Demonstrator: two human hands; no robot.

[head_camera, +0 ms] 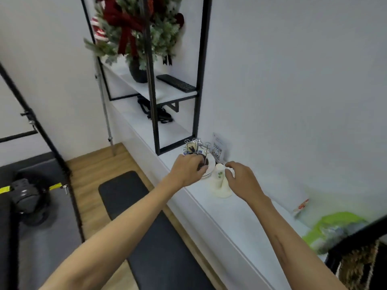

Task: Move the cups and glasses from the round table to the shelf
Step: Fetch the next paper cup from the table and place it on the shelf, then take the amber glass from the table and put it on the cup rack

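Note:
Two white cups (218, 178), one with a small green leaf print, stand close together on the white shelf top (247, 218). My right hand (243, 182) curls its thumb and fingers around the right-hand white cup. Just to the left, a wire cup rack (195, 146) rises above stacked white saucers (210, 165). My left hand (187, 171) is closed on a dark cup (203, 162) at the saucers, beside the rack. The hand hides most of the dark cup.
A black metal frame (198, 84) stands on the shelf top with a potted Christmas plant (136, 32), a keyboard (176, 83) and black straps (158, 114). A QR-code card (217, 148) leans on the wall. A green bag (333, 229) lies at the right. Below are black mats (155, 233).

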